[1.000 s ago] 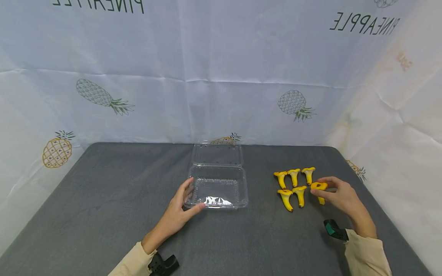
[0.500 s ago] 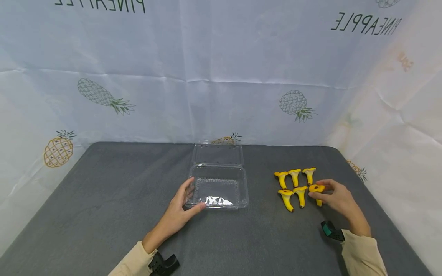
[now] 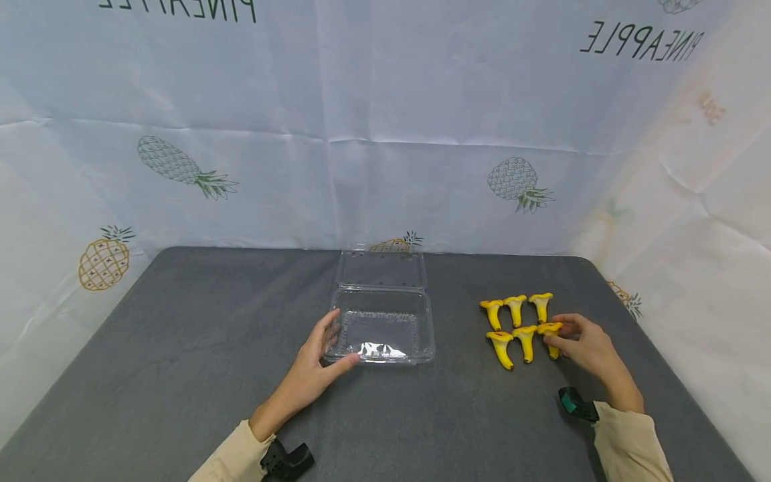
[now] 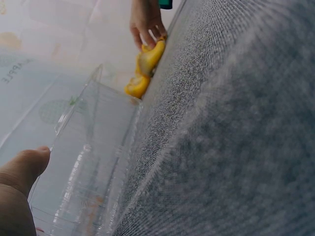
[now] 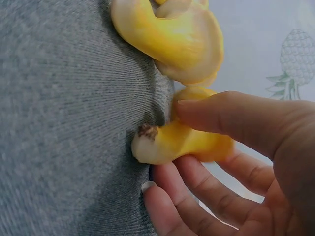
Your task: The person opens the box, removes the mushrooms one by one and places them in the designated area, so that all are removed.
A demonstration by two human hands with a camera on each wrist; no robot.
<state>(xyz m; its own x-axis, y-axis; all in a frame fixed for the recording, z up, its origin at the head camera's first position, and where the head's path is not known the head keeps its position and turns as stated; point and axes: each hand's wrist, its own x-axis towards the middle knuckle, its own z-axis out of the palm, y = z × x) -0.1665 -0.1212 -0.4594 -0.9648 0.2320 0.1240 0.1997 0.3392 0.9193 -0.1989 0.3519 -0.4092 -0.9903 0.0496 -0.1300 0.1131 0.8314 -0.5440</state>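
My right hand (image 3: 589,345) pinches a yellow chanterelle mushroom (image 5: 170,142) between thumb and fingers, at the right end of the front row. The mushroom's brown-tipped stem is close over the table cloth in the right wrist view. To its left are two more chanterelles, a curved one (image 3: 500,349) and a straighter one (image 3: 527,343). My left hand (image 3: 310,368) rests at the near left corner of a clear plastic clamshell box (image 3: 424,328), thumb on the front rim, fingers spread along the left side. The box's lid (image 3: 381,269) is tipped back, and nothing lies inside.
A back row of three chanterelles (image 3: 515,310) lies behind the front one. Grey cloth covers the table (image 3: 199,321). A pineapple-print curtain (image 3: 385,187) hangs right behind the table's far edge.
My right hand has moved slightly left with its mushroom, bringing it into line with the front row and turning its cap more edge-on. My left hand and the box have stayed put.
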